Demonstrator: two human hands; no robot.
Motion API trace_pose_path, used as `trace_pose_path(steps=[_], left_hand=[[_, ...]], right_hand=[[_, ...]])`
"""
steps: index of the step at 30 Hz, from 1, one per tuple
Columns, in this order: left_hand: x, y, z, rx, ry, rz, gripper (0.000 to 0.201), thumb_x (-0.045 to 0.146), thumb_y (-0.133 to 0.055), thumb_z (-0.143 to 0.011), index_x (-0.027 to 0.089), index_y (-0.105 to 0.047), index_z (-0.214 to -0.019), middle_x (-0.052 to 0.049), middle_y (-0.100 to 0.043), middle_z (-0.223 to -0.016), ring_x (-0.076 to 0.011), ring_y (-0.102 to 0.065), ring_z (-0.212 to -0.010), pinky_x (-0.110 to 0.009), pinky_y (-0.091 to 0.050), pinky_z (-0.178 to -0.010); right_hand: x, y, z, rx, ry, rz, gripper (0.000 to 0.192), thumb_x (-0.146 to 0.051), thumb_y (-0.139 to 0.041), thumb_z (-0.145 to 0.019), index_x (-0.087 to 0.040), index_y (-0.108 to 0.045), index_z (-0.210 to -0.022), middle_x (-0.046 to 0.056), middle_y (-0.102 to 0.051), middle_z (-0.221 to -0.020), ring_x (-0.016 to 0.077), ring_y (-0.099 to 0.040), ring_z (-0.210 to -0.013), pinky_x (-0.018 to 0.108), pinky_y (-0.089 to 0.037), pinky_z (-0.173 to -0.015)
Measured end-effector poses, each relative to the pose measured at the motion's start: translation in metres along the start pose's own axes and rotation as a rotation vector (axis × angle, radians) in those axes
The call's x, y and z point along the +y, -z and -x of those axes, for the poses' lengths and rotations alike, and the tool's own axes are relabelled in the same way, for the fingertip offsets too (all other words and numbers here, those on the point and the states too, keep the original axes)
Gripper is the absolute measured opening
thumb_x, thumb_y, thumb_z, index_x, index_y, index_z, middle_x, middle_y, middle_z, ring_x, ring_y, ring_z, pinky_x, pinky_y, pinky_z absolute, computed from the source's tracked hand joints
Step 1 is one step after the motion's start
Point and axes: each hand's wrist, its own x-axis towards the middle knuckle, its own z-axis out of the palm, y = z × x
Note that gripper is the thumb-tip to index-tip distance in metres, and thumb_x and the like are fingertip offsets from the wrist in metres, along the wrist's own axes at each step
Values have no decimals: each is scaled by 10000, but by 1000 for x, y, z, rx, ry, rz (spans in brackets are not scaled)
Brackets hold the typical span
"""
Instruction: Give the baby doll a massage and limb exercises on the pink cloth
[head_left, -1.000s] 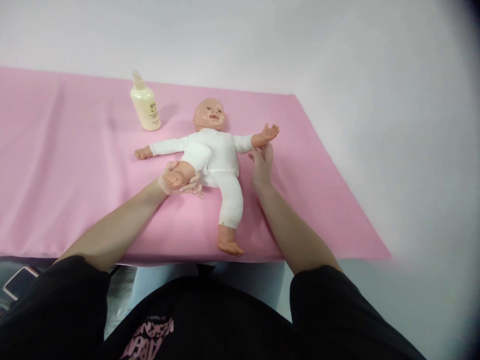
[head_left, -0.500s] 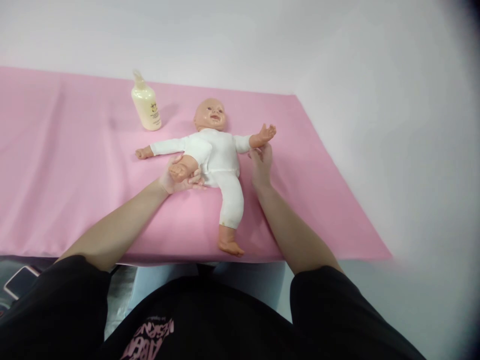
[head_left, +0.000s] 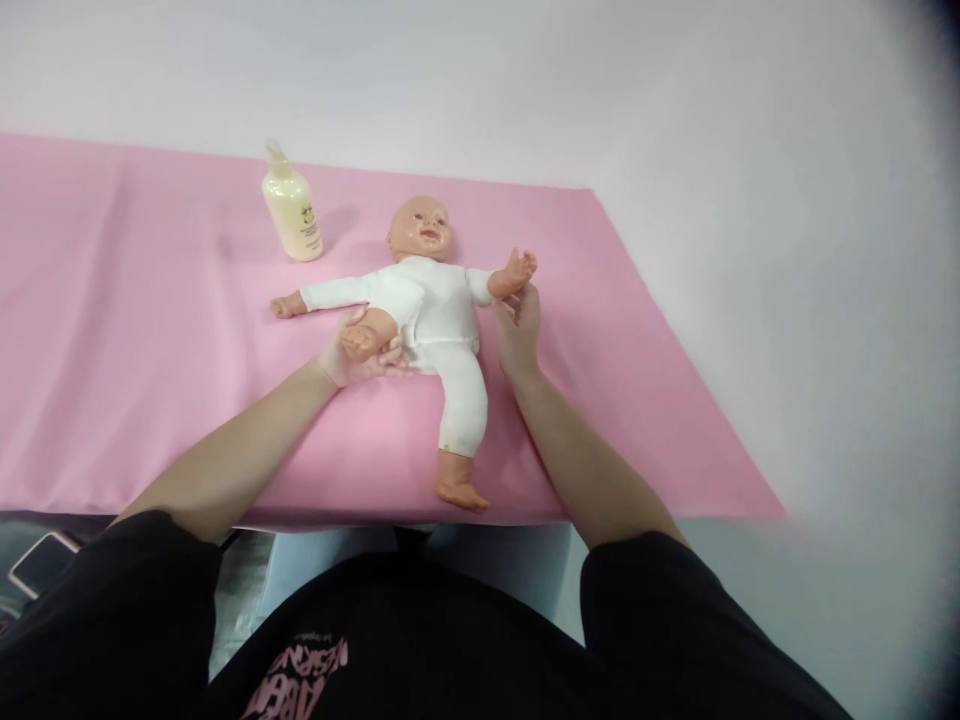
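A baby doll [head_left: 442,300] with a white cloth body lies on its back, head toward the far side. My left hand [head_left: 349,362] is wrapped round the doll's raised leg [head_left: 377,330] on the left, fingers showing below it. At the right, my right hand [head_left: 520,325] grips the doll's forearm [head_left: 504,283] from beneath, just below the doll's hand; part of my fingers is hidden behind it. The doll's other leg [head_left: 463,410] stretches toward the near edge, and its other arm [head_left: 334,294] lies out to the left.
A pale yellow pump bottle [head_left: 294,212] stands behind and left of the doll. Pink cloth [head_left: 150,350] covers the table, its near edge close to my body. A phone-like device [head_left: 45,565] sits at lower left, below table level. A pale wall [head_left: 480,90] rises behind.
My right hand has brought the doll's forearm slightly to the left, toward its body. The left hand and the leg in it have hardly moved.
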Motion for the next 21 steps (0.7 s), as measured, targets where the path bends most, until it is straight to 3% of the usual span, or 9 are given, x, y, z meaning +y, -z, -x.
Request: trace_pose_path(steps=[6,11,16,21], left_hand=[[-2,-1,-2,12,-2,2,760,994,-628,-816,236,-616,-754,19,-447,-543,-264,-661,-709,-440,-661,-876],[-1,-8,-3,57,9,11,762,957,-622,-869,201,-700,-813,-5,-549,-591,-254,-711,-727,-411,-669,-840],[-2,-9,-3,79,16,7,736,891,-637,-928,167,-753,-863,-28,-623,-622,-250,-731,-720,-405,-667,-823],[-6,-5,-3,43,-4,-25,655,804,-785,-868,152,-780,-932,-29,-685,-670,-247,-740,-740,-427,-645,-889]], right_hand=[[-5,-4,7,-141,147,168,457,-533,-820,-896,-338,-709,-1294,63,-758,-1336,293,-706,-1281,536,-589,-1158],[-7,-3,7,-274,319,321,342,-421,-768,-929,-330,-772,-1259,88,-769,-1328,335,-682,-1333,619,-512,-1273],[-4,-3,6,-310,385,370,348,-386,-736,-953,-342,-791,-1294,95,-755,-1344,340,-687,-1333,623,-506,-1277],[-5,-3,6,-329,367,376,346,-460,-748,-975,-348,-792,-1300,100,-744,-1358,344,-672,-1351,629,-500,-1286]])
